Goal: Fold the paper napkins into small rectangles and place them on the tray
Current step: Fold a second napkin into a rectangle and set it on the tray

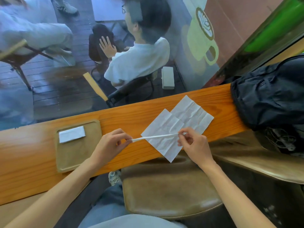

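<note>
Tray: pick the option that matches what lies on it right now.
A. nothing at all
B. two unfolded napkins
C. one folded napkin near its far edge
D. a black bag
C: a single folded napkin lies near the far edge of the tray, while the unfolded napkins lie on the wooden counter.

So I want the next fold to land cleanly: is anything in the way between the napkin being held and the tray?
Nothing visible blocks it. The held napkin, pinched between the left hand and right hand, has only bare counter between it and the tray. One folded napkin already lies at the tray's far end; the rest is free.
</note>
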